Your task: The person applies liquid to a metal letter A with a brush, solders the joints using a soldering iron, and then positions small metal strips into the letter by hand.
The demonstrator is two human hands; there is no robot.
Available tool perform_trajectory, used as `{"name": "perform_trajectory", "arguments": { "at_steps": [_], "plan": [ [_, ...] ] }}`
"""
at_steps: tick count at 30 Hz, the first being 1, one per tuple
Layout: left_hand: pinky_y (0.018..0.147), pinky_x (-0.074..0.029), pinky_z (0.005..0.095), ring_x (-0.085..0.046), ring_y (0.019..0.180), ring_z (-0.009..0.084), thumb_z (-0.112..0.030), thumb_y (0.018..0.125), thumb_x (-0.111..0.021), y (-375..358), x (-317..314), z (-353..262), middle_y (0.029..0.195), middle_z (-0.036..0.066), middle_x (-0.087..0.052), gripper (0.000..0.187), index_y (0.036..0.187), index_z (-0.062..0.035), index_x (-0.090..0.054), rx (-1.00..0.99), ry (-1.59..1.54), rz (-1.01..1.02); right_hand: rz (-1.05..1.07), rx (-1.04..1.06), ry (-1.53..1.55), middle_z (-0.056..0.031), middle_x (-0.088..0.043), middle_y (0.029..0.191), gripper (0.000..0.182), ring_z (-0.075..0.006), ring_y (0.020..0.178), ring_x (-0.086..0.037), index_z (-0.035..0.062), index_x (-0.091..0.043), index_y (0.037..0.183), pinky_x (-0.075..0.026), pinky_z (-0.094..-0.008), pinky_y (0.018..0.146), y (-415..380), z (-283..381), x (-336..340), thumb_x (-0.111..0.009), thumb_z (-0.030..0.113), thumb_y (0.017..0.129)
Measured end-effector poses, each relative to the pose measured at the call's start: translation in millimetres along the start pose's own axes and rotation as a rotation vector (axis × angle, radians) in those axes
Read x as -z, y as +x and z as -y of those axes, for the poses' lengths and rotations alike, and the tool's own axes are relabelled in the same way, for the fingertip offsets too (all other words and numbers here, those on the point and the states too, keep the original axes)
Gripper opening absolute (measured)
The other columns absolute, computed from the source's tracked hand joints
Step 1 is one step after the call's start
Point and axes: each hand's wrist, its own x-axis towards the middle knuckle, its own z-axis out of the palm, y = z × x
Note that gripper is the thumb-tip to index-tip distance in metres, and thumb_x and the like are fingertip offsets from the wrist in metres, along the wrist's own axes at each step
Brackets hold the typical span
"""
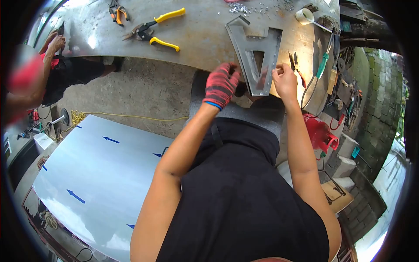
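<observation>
A grey sheet-metal letter shaped like an A lies on the metal worktable, its narrow end towards my body. My left hand, in a red and black glove with a blue cuff, is beside the letter's left edge. Its fingers are bent but apart, with nothing visible in them. My bare right hand is at the letter's right edge, thumb and fingertips drawn together; whatever they pinch is too small or hidden to make out. Pliers with orange-red handles lie just right of this hand.
Yellow-handled snips and orange-handled pliers lie on the table's left. Small metal bits and a white cup are at the far side. Another person's hand works at left. A red gas cylinder stands right; a large sheet lies left.
</observation>
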Motion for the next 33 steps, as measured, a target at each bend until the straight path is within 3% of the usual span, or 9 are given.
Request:
{"name": "perform_trajectory", "arguments": {
  "at_steps": [4,6,9,11,15,24,33],
  "plan": [
    [0.081,-0.057,0.0373,-0.072,0.086,0.0238,-0.021,0.094,-0.072,30,31,8,0.103,0.013,-0.076,0.036,0.126,-0.0066,-0.067,-0.024,-0.08,-0.069,0.068,-0.021,0.029,-0.0152,-0.076,0.087,0.028,-0.0314,0.079,-0.073,-0.0006,-0.071,0.109,-0.056,-0.0415,0.076,15,-4,8,-0.072,0.02,0.089],
    [0.082,-0.057,0.0376,-0.071,0.088,0.0235,-0.021,0.093,-0.073,44,40,7,0.111,0.012,-0.074,0.038,0.128,-0.0083,-0.067,-0.038,0.046,-0.101,0.085,-0.034,0.024,-0.0147,-0.076,0.088,0.028,-0.0306,0.079,-0.073,-0.0009,-0.071,0.109,-0.055,-0.0414,0.076,17,0,10,-0.072,0.019,0.089],
    [0.091,-0.055,0.0404,-0.068,0.099,0.0277,-0.026,0.091,-0.075,60,37,12,0.12,0.014,-0.071,0.043,0.13,-0.0106,-0.068,-0.162,0.253,-0.167,-0.083,0.141,-0.08,-0.014,-0.073,0.092,0.026,-0.0293,0.083,-0.07,-0.0005,-0.071,0.109,-0.054,-0.041,0.078,8,15,11,-0.072,0.017,0.09],
    [0.095,-0.052,0.0423,-0.066,0.105,0.0307,-0.03,0.09,-0.075,64,31,9,0.121,0.014,-0.069,0.044,0.129,-0.0114,-0.069,-0.169,0.328,-0.212,-0.192,0.379,0.021,-0.0134,-0.07,0.096,0.021,-0.0287,0.088,-0.066,0.0008,-0.072,0.106,-0.052,-0.0404,0.081,5,44,12,-0.07,0.015,0.091],
    [0.103,-0.046,0.0466,-0.06,0.116,0.0361,-0.04,0.089,-0.076,73,22,5,0.123,0.016,-0.067,0.042,0.122,-0.0135,-0.074,-0.103,0.318,-0.268,-0.071,0.64,-0.047,-0.0127,-0.071,0.098,0.019,-0.0322,0.092,-0.065,0.003,-0.076,0.104,-0.05,-0.0416,0.088,18,92,-3,-0.071,0.017,0.092],
    [0.101,-0.044,0.0483,-0.06,0.115,0.0324,-0.053,0.083,-0.078,94,16,-4,0.12,0.012,-0.067,0.048,0.115,-0.0178,-0.078,0.027,0.412,-0.333,0.082,0.524,-0.057,-0.0158,-0.074,0.097,0.024,-0.0353,0.097,-0.068,0.0025,-0.077,0.107,-0.052,-0.044,0.088,43,106,-48,-0.07,0.019,0.092],
    [0.098,-0.041,0.0497,-0.059,0.113,0.0325,-0.051,0.079,-0.081,99,13,-4,0.12,0.011,-0.065,0.048,0.115,-0.0201,-0.078,0.024,0.397,-0.352,0.073,0.489,0.003,-0.0166,-0.073,0.095,0.024,-0.0358,0.095,-0.069,0.0028,-0.078,0.108,-0.052,-0.0445,0.085,41,103,-50,-0.07,0.019,0.092]
  ]
}}
